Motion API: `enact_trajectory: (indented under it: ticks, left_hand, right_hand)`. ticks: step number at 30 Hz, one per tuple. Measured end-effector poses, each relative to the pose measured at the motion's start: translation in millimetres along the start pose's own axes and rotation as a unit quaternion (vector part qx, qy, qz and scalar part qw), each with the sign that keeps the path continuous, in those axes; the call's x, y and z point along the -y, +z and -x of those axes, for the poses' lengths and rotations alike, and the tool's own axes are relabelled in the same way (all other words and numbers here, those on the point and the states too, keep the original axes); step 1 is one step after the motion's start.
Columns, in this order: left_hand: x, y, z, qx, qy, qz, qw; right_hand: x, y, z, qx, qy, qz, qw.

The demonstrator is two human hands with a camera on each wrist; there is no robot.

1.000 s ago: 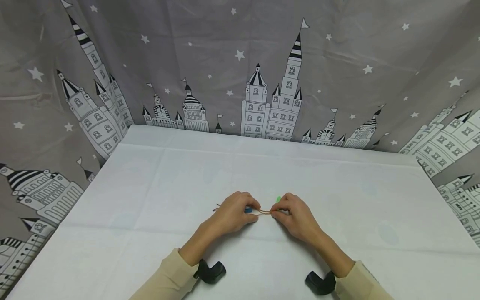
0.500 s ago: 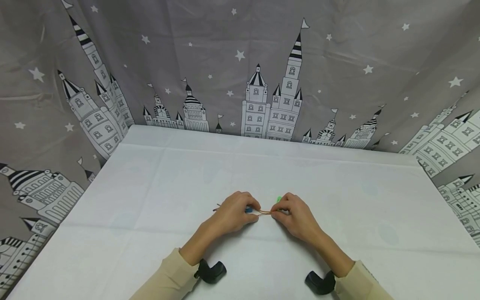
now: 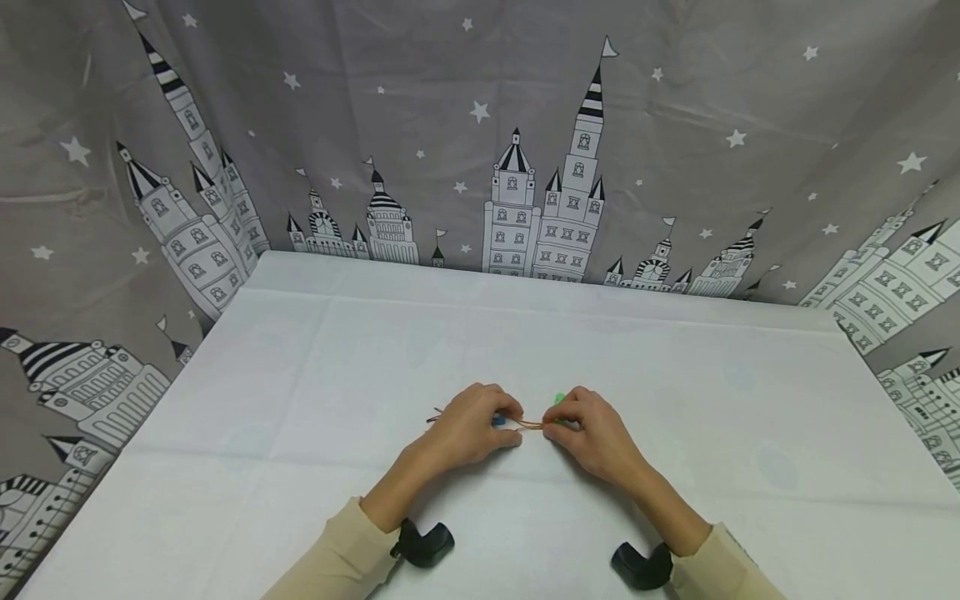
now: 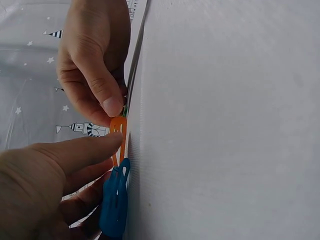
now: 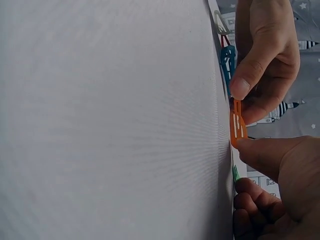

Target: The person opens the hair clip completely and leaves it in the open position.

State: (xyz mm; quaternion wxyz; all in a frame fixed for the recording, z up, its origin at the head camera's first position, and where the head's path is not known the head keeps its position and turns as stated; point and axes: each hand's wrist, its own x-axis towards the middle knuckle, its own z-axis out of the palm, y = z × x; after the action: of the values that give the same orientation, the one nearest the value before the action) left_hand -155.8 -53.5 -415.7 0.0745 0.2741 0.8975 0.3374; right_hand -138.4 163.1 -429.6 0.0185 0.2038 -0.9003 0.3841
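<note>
Several snap hair clips are linked in a chain on the white tabletop. My right hand (image 3: 594, 433) pinches the wide end of an orange hair clip (image 5: 237, 125) between thumb and fingers. From the other side, my left hand (image 3: 468, 427) has its thumb and fingers curled about the orange clip's narrow end, where it joins a blue hair clip (image 4: 115, 202). How firmly the left thumb presses is hard to tell. A green clip (image 3: 559, 398) shows partly behind my right fingers. Beyond my left hand, a pale clip (image 5: 221, 24) and a bit of red stick out.
A white cloth (image 3: 300, 400) with fold lines covers the table. Behind it hangs a grey curtain (image 3: 420, 100) printed with castles and stars. Black curved wrist mounts (image 3: 423, 543) stand out below both sleeves.
Both hands keep nearly the same place and grip. My left fingertips and the orange clip have shifted very slightly to the right.
</note>
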Motion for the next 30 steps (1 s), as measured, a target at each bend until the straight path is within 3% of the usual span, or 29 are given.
enact_trajectory:
  ticks: [14,20,30]
  left_hand:
    - [-7.6,4.9,-5.6,-0.029,-0.01,-0.012,0.9995]
    - [-16.0,9.3,-14.3,-0.047,-0.016,-0.023,0.9985]
    - [-26.6,17.5,-26.0,-0.042,-0.044,-0.038,0.9974]
  right_hand:
    - [-0.3,-7.8,5.1,-0.015,0.038,-0.046,0.9981]
    - [-5.8,-15.4,4.1,-0.034,0.047,-0.04,0.9975]
    - [-13.6,-20.2,0.8,-0.042,0.06,-0.024,0.997]
